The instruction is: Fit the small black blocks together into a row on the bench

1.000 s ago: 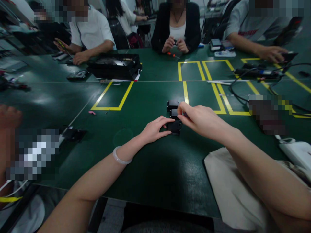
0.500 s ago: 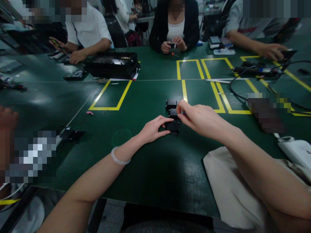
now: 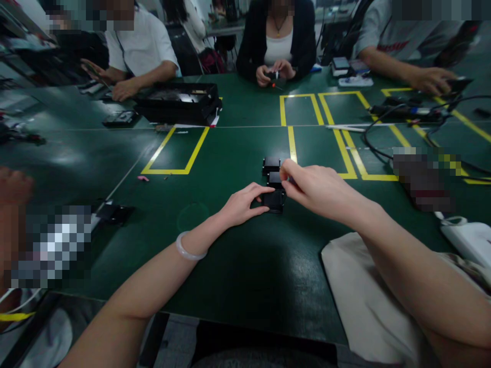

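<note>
Three small black box-shaped parts stand close together in a row on the green table [image 3: 230,276]. My left hand [image 3: 245,204], with a pale bangle on its wrist, holds the nearest black part [image 3: 273,201] between thumb and fingers. My right hand [image 3: 307,184] is closed in a pinch at the right side of the row, just above that part. What its fingertips hold, if anything, is hidden. Behind are the middle black part [image 3: 274,179], partly covered by my right fingers, and the far black part [image 3: 271,164].
A beige cloth bag [image 3: 356,286] lies under my right forearm, near a white power bank [image 3: 470,237]. Black cables [image 3: 368,140] curl at the right. Farther back stands a black case [image 3: 176,105]. Co-workers sit across the table; another person's hand [image 3: 15,186] is at the left.
Both hands keep nearly the same place and grip. The whole view has shifted very slightly; the black parts stay in their row.
</note>
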### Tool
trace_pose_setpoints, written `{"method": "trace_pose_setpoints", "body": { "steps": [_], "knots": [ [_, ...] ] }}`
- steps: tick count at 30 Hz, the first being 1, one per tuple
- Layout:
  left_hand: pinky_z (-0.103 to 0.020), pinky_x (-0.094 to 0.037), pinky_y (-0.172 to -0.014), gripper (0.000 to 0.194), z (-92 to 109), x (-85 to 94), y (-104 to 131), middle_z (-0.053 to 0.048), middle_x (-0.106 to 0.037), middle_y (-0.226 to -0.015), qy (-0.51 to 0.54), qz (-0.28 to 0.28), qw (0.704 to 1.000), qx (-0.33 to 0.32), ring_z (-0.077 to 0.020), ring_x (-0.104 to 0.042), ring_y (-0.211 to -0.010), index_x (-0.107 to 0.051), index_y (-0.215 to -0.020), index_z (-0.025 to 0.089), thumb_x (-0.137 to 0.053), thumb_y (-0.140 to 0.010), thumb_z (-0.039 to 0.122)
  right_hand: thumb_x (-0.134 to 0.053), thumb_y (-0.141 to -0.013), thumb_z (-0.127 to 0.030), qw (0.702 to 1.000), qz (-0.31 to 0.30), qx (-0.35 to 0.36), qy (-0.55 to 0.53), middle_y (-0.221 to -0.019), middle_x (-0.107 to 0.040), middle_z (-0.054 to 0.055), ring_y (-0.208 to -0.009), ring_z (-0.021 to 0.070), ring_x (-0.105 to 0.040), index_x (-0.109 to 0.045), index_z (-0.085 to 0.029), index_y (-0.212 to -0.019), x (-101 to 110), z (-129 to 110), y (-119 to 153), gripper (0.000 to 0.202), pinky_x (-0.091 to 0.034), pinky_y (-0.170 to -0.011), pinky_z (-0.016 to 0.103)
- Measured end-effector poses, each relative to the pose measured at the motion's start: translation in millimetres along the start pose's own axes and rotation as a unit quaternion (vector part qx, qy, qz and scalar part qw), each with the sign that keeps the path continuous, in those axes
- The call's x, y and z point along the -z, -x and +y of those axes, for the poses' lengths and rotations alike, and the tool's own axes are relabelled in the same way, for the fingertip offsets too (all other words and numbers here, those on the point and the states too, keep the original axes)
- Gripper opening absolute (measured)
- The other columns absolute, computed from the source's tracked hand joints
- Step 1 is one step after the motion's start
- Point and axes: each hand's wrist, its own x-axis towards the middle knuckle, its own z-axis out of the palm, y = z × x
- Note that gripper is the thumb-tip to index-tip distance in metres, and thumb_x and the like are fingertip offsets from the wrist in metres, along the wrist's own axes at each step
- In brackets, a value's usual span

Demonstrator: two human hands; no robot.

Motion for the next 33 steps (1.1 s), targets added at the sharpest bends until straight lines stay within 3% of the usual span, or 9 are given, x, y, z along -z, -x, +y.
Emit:
{"method": "trace_pose_setpoints", "body": {
  "steps": [4,9,15,22,27,33],
  "knots": [
    [-0.031,-0.047,-0.085,0.045,0.0,0.2,-0.2,-0.005,-0.054,-0.113,0.000,-0.003,1.000,-0.001,-0.0160,-0.060,-0.091,-0.049,-0.131,0.027,-0.061,-0.088,0.029,-0.035,-0.095,-0.038,1.000,-0.007,-0.006,0.019,-0.075,-0.063,0.004,-0.059,0.0170,-0.054,-0.051,-0.021,-0.102,-0.4,1.5,-1.1,0.025,-0.021,-0.052,0.026],
    [-0.031,-0.047,-0.085,0.045,0.9,0.8,0.1,-0.005,-0.054,-0.113,0.002,-0.004,1.000,0.001,-0.0161,-0.060,-0.092,-0.049,-0.131,0.027,-0.061,-0.088,0.029,-0.035,-0.094,-0.031,1.000,-0.010,0.013,-0.020,-0.076,-0.063,0.002,-0.059,0.0156,-0.053,-0.047,-0.020,-0.107,1.3,2.5,-0.1,0.021,-0.024,-0.052,0.026],
    [-0.031,-0.048,-0.084,0.045,1.5,1.4,0.3,-0.005,-0.054,-0.113,0.001,-0.004,1.000,0.002,-0.0164,-0.060,-0.092,-0.048,-0.131,0.027,-0.060,-0.088,0.031,-0.036,-0.095,-0.039,1.000,-0.008,-0.001,0.011,-0.074,-0.063,0.004,-0.060,0.0168,-0.054,-0.050,-0.020,-0.100,0.4,3.6,-1.0,0.024,-0.023,-0.053,0.026],
    [-0.031,-0.048,-0.084,0.045,1.6,1.5,-0.1,-0.005,-0.054,-0.113,0.000,-0.006,1.000,0.002,-0.0158,-0.060,-0.090,-0.048,-0.131,0.027,-0.060,-0.088,0.031,-0.036,-0.094,-0.030,0.999,-0.012,0.014,-0.032,-0.077,-0.063,0.002,-0.060,0.0154,-0.053,-0.046,-0.021,-0.106,1.0,3.5,0.3,0.018,-0.024,-0.053,0.025],
    [-0.031,-0.048,-0.084,0.045,-0.1,0.0,0.3,-0.005,-0.054,-0.113,-0.005,-0.001,1.000,0.004,-0.0156,-0.060,-0.090,-0.049,-0.131,0.027,-0.061,-0.088,0.031,-0.037,-0.095,-0.040,1.000,-0.014,0.001,0.007,-0.076,-0.063,0.004,-0.060,0.0165,-0.053,-0.050,-0.021,-0.101,3.2,1.4,0.0,0.024,-0.021,-0.052,0.026],
    [-0.031,-0.048,-0.084,0.045,0.7,-0.1,0.5,-0.005,-0.054,-0.112,-0.004,0.000,1.000,0.002,-0.0164,-0.060,-0.091,-0.048,-0.131,0.028,-0.060,-0.088,0.032,-0.033,-0.095,-0.031,0.999,-0.019,0.014,-0.023,-0.075,-0.062,0.003,-0.059,0.0152,-0.052,-0.047,-0.020,-0.106,2.6,1.2,0.7,0.021,-0.023,-0.052,0.026]
  ]
}}
